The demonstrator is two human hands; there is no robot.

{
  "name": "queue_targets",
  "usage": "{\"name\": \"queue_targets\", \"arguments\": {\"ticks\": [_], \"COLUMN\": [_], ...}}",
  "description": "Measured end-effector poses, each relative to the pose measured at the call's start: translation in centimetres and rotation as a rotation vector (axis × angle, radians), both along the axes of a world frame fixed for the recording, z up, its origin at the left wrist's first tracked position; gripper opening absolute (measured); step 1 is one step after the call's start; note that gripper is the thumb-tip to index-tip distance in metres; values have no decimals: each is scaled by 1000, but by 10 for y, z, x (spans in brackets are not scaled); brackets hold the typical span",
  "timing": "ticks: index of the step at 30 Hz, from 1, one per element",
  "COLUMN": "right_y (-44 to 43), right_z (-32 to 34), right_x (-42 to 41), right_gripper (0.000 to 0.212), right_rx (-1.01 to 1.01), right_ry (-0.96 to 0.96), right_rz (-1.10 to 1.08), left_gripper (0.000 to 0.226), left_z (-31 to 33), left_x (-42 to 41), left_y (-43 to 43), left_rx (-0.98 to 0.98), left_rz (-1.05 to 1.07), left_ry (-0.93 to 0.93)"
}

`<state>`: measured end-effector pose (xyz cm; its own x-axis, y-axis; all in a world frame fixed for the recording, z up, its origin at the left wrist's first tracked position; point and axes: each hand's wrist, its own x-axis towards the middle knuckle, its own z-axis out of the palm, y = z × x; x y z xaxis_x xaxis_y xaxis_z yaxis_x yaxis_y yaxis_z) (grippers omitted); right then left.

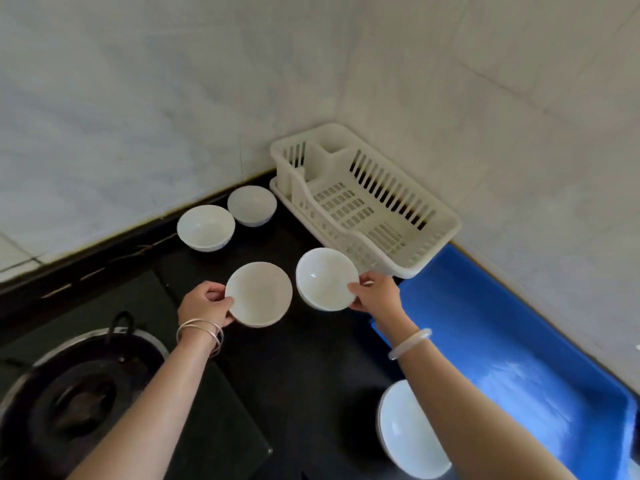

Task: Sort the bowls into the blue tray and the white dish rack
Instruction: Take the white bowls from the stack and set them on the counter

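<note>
My left hand (204, 304) grips the near-left rim of a white bowl (259, 294) over the black counter. My right hand (375, 294) holds a second white bowl (325, 278) by its right rim, tilted and just in front of the white dish rack (440, 216), which has nothing in it. The blue tray (519, 341) lies to the right of my right arm, with nothing visible in it. Two more white bowls (206, 227) (251, 205) stand by the back wall. A larger white bowl (408, 434) sits near the front, partly hidden by my right forearm.
A gas burner with a dark pot stand (79, 400) fills the lower left of the black counter (304, 362). Tiled walls meet in a corner right behind the rack and run along the tray's far side.
</note>
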<state>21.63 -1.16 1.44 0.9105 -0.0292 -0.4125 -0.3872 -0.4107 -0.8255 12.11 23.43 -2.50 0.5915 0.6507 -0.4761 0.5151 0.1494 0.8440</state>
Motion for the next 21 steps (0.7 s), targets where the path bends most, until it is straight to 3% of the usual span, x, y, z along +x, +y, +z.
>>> {"name": "queue_targets", "arguments": {"ticks": [16, 21], "right_y": [88, 94], "right_z": [-70, -76], "right_x": [69, 71], "right_gripper": [5, 16], "right_rx": [-43, 5], "right_ry": [103, 117], "right_rz": [-21, -49], "left_gripper": [20, 21], "left_z": [-41, -46], "left_x": [43, 45], "left_y": [53, 50], "left_rx": [-49, -58], "left_rz": [219, 238], "left_ry": [19, 44]}}
